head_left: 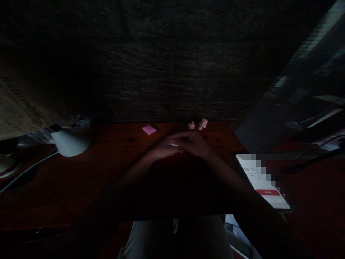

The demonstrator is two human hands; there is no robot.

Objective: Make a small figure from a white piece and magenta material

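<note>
We've got our left hand [163,149] and right hand [198,144] together over the tabletop [118,145], with a small white sliver [174,144] showing between them. Honestly, it's too dark to tell which grip has it, or if either is clenched. Looks to us like the step in hand is two-handed fingerwork on that bit, so the next move probably calls for a light, steady touch. Pale pink lumps [204,123] sit just past our right hand, a flat pink piece [149,129] further left.

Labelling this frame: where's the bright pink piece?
Head view, left of centre: the bright pink piece lies on the table near the wall, beyond the left hand and left of the pale pink pieces.
</note>
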